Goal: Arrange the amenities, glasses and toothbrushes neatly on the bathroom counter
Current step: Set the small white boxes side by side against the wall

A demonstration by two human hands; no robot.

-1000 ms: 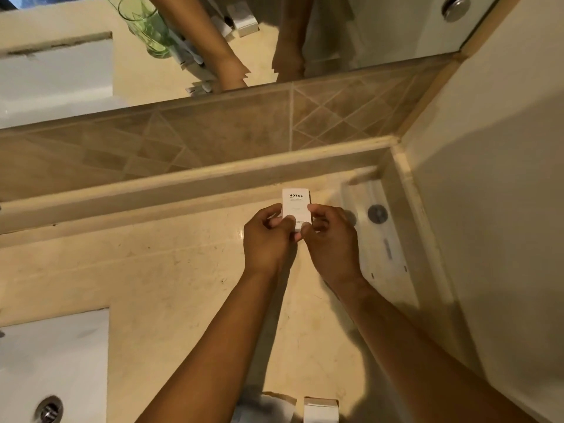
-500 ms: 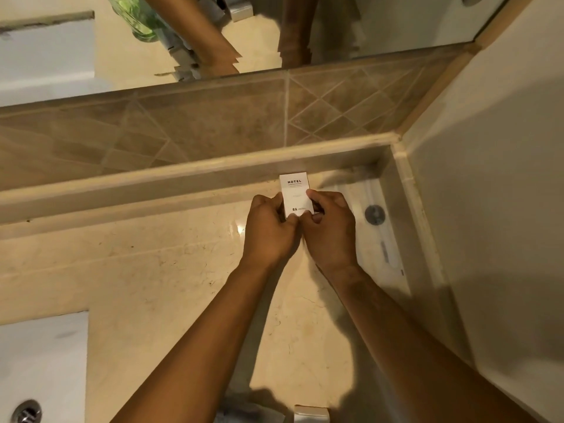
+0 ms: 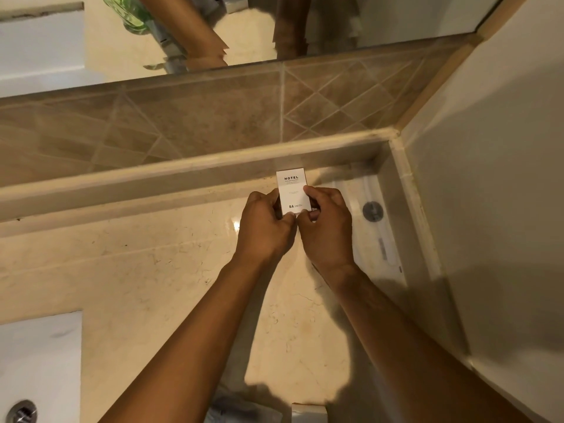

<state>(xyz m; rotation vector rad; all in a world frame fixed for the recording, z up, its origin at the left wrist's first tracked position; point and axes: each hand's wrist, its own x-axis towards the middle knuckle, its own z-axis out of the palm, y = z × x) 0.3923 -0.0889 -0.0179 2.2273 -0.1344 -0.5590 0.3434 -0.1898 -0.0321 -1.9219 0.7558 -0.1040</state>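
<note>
Both hands, left (image 3: 265, 225) and right (image 3: 328, 227), pinch a small white box (image 3: 293, 192) (printed "HOTEL") in a shared grip. It stands upright at the back of the counter (image 3: 137, 285), near the ledge (image 3: 183, 175).

Two bare forearms, left hand (image 3: 265, 228) and right hand (image 3: 328, 230), no sleeves or jewellery visible.

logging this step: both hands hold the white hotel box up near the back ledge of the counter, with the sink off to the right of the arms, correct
Not quite. The head view shows the sink at the lower left of the arms, not the right. The rest stands: the left hand and right hand both hold the white hotel box near the back ledge of the counter.
</note>
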